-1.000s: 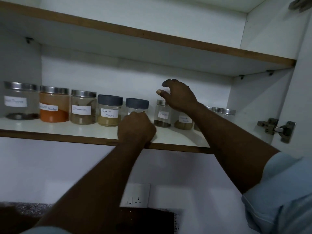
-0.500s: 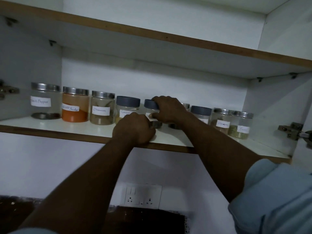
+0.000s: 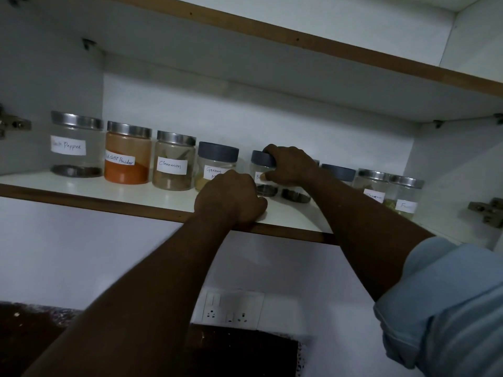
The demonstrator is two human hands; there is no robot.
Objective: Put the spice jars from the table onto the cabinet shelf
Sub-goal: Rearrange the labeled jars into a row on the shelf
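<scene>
Cabinet shelf (image 3: 89,190): white laminate board with a brown wood edge strip, carrying a row of round clear jars. From 9 o'clock inward: pepper jar (image 3: 76,145), chilli powder jar (image 3: 128,156) filled with orange powder, and cinnamon jar (image 3: 174,164), all with brushed-metal lids and white handwritten labels; next, the garam masala jar (image 3: 215,164) with a matt grey plastic lid. At centre, the right hand (image 3: 292,167) is clasped around a grey-lidded jar (image 3: 262,172) standing upright on the shelf, fingers wrapped over lid and wall. The left hand (image 3: 231,197) is curled into a fist on the shelf's front edge, holding nothing visible. At 3 o'clock stand two metal-lidded jars (image 3: 389,191).
</scene>
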